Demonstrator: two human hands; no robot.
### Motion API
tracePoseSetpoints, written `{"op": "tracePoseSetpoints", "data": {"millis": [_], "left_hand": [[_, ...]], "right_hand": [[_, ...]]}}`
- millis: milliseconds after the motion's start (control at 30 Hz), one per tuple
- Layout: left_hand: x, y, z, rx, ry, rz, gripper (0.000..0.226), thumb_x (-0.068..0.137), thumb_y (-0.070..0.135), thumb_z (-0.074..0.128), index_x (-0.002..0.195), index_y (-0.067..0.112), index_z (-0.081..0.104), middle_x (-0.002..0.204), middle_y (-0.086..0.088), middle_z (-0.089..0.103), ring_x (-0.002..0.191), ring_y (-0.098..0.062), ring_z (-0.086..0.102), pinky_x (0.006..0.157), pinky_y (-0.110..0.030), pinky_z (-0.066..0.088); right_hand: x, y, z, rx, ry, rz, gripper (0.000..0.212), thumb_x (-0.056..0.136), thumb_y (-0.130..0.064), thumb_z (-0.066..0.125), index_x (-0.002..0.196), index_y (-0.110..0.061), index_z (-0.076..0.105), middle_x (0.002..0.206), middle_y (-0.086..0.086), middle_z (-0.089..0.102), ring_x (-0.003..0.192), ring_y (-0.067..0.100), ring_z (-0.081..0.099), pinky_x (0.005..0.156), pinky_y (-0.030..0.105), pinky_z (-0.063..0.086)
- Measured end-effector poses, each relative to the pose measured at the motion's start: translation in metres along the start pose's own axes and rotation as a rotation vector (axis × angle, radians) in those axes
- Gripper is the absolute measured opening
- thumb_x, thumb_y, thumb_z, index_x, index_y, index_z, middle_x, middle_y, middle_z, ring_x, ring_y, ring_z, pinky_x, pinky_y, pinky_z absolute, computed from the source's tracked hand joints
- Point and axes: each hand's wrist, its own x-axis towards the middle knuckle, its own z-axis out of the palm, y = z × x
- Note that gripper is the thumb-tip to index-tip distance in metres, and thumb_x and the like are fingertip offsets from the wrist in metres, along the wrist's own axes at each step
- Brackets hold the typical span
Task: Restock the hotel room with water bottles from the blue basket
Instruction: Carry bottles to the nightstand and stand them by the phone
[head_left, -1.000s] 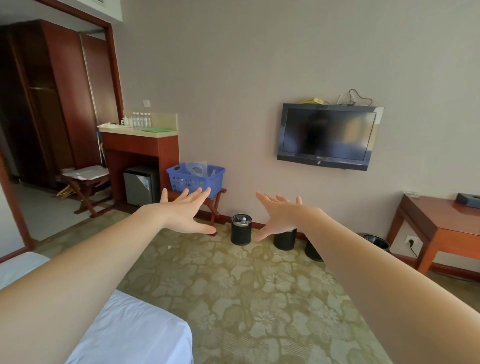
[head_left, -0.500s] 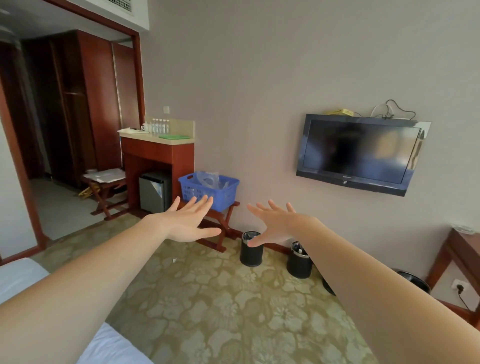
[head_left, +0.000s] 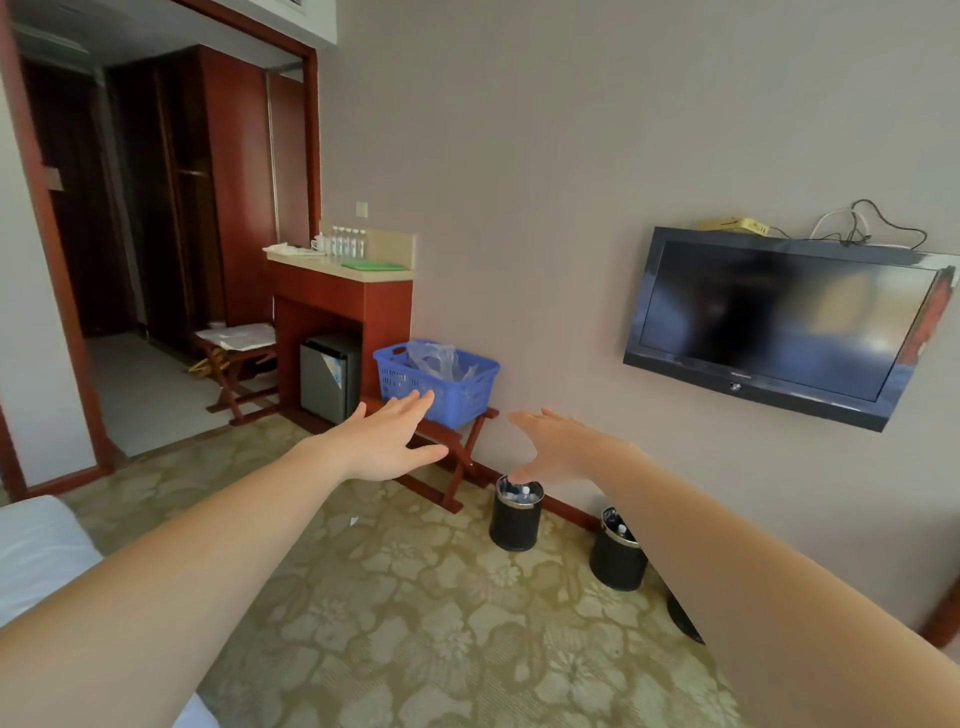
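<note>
A blue plastic basket (head_left: 457, 395) with a clear plastic bag in it stands on a wooden folding rack (head_left: 452, 452) against the wall. Several water bottles (head_left: 349, 242) stand in a row on the counter (head_left: 332, 267) to the left of it. My left hand (head_left: 387, 444) is stretched out with straight fingers, its tips overlapping the basket's lower front in the picture, still well short of it. My right hand (head_left: 558, 449) reaches forward to the right of the basket, fingers straight, holding nothing.
Two black bins (head_left: 517, 514) (head_left: 618, 551) stand on the patterned carpet by the wall. A television (head_left: 779, 322) hangs on the right. A small fridge (head_left: 327, 376) sits under the counter, a stool (head_left: 239, 358) by the doorway, a white bed (head_left: 36, 551) at lower left.
The view has moved forward and turned left toward the basket, which looks larger. Both hands stay outstretched and empty; the desk on the right has left the picture.
</note>
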Motion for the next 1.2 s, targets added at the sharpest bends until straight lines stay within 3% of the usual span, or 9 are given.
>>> {"op": "tracePoseSetpoints", "data": {"millis": [67,133,233,367,467,667,867,1033,1200], "left_hand": [[0.013,-0.011,0.000,0.039,0.033,-0.036,0.082,0.096,0.060,0.042,0.157,0.030,-0.005,0.165,0.005,-0.001,0.151,-0.017,0.009,0.120,-0.053,0.004],[0.027,-0.023,-0.001,0.045,0.115,-0.095,0.078,0.094,0.057,0.048,0.156,0.034,0.007,0.162,0.006,0.022,0.144,-0.021,0.033,0.114,-0.052,0.027],[0.057,-0.043,-0.007,-0.247,0.269,-0.189,0.069,0.090,0.054,0.057,0.150,0.036,0.026,0.148,0.005,0.045,0.123,-0.020,0.053,0.098,-0.039,0.046],[0.103,-0.079,-0.021,-0.367,0.319,-0.224,0.056,0.091,0.049,0.060,0.142,0.035,0.040,0.136,0.007,0.054,0.103,-0.011,0.055,0.091,-0.033,0.047],[0.137,-0.106,-0.030,-0.320,0.294,-0.220,0.049,0.093,0.045,0.059,0.138,0.035,0.044,0.135,0.008,0.054,0.103,-0.010,0.054,0.096,-0.038,0.049],[0.206,-0.156,-0.053,-0.284,0.256,-0.210,0.046,0.095,0.041,0.058,0.138,0.031,0.044,0.137,0.004,0.054,0.117,-0.016,0.055,0.095,-0.034,0.047],[0.258,-0.199,-0.071,-0.207,0.258,-0.226,0.041,0.096,0.040,0.055,0.135,0.031,0.046,0.130,0.006,0.058,0.113,-0.016,0.058,0.098,-0.040,0.048],[0.295,-0.221,-0.068,-0.121,0.157,-0.215,0.038,0.097,0.040,0.054,0.134,0.033,0.049,0.126,0.008,0.060,0.111,-0.014,0.059,0.098,-0.041,0.048],[0.336,-0.237,-0.062,-0.125,0.097,-0.188,0.035,0.098,0.037,0.052,0.132,0.032,0.049,0.123,0.007,0.060,0.114,-0.013,0.055,0.099,-0.040,0.048]], "right_hand": [[0.020,0.004,0.003,-0.031,0.033,0.000,0.080,0.089,-0.043,0.064,0.154,-0.023,0.022,0.153,0.005,0.039,0.140,0.030,0.034,0.111,0.047,0.032],[0.042,0.006,0.004,-0.045,0.064,0.027,0.071,0.088,-0.043,0.062,0.149,-0.028,0.030,0.141,0.003,0.051,0.127,0.030,0.049,0.101,0.043,0.042],[0.080,0.010,0.000,0.105,0.140,0.115,0.055,0.088,-0.041,0.060,0.140,-0.031,0.045,0.134,0.001,0.057,0.120,0.027,0.055,0.100,0.044,0.047],[0.137,0.015,-0.012,0.202,0.238,0.158,0.042,0.089,-0.037,0.061,0.130,-0.030,0.054,0.127,0.002,0.060,0.114,0.028,0.058,0.094,0.040,0.050],[0.183,0.018,-0.019,0.206,0.225,0.149,0.040,0.090,-0.035,0.060,0.129,-0.030,0.055,0.130,0.001,0.059,0.116,0.027,0.057,0.093,0.038,0.049],[0.275,0.021,-0.035,0.232,0.210,0.153,0.037,0.090,-0.030,0.059,0.127,-0.028,0.057,0.124,0.002,0.061,0.112,0.026,0.058,0.094,0.038,0.051],[0.354,0.020,-0.036,0.234,0.219,0.130,0.039,0.088,-0.028,0.058,0.126,-0.027,0.058,0.120,0.003,0.061,0.107,0.028,0.059,0.092,0.040,0.053],[0.397,0.025,-0.026,0.192,0.193,0.106,0.028,0.089,-0.023,0.057,0.116,-0.017,0.061,0.106,0.007,0.067,0.096,0.027,0.066,0.086,0.042,0.057],[0.441,0.040,-0.024,0.169,0.172,0.094,0.030,0.090,-0.025,0.058,0.120,-0.024,0.059,0.109,0.004,0.064,0.094,0.025,0.064,0.086,0.041,0.056]]}}
